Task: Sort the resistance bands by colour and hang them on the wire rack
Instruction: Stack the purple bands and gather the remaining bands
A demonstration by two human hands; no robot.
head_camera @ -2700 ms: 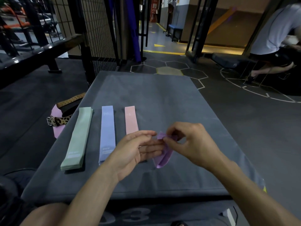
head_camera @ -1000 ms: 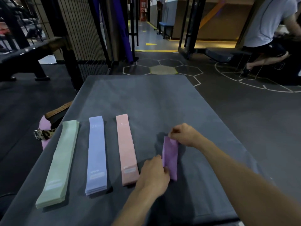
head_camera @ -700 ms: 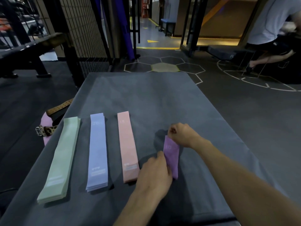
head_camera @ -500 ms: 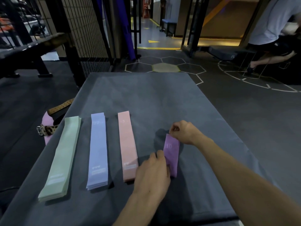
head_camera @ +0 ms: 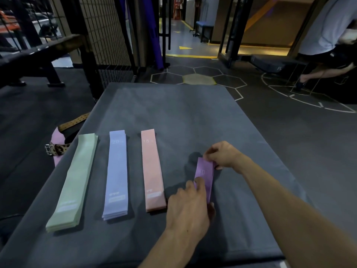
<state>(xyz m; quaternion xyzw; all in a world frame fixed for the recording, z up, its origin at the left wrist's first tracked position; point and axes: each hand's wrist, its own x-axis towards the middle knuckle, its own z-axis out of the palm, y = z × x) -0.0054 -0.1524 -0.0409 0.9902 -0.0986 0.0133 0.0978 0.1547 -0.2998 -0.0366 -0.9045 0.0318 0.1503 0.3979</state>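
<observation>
The right hand point(head_camera: 222, 154) pinches the far end of a flat purple fabric resistance band point(head_camera: 205, 174) while the left hand point(head_camera: 190, 205) presses fingers on its near end, apparently to lay it straight as a fourth colour row. It bears a pale "10" and lies on the grey padded tabletop point(head_camera: 173, 113), right of the pink point(head_camera: 152, 169), blue point(head_camera: 116, 173) and green point(head_camera: 74, 180) band stacks.

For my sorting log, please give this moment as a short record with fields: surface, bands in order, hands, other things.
surface: grey mat
bands, left to right: green stack; blue stack, marked 20; pink stack; purple band, marked 10
left hand: fingertips on purple band's near part
right hand: pinches its far end
other: leopard belt beside the mat
</observation>
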